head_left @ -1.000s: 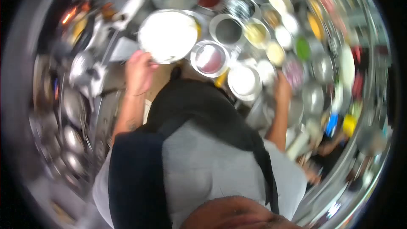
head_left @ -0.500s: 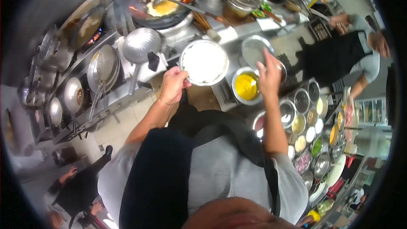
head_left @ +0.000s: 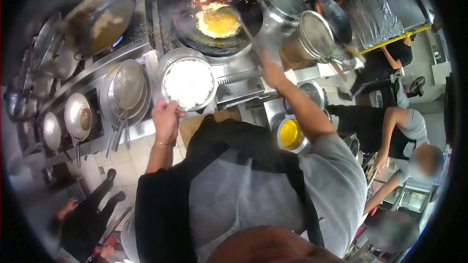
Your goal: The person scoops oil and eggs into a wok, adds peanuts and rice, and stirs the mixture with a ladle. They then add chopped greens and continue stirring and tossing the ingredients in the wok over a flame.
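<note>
From the head camera, the left hand [head_left: 165, 117] is clamped on the rim of a round metal bowl [head_left: 168, 63] heaped with grainy white rice [head_left: 189, 84], held just beside the stove's edge. The right hand [head_left: 270, 73] is closed round a thin ladle [head_left: 247, 33] reaching into the dark wok [head_left: 243, 39], where yellow egg [head_left: 218, 22] lies. A small steel bowl [head_left: 280, 141] near the right elbow holds yellow liquid [head_left: 290, 134].
</note>
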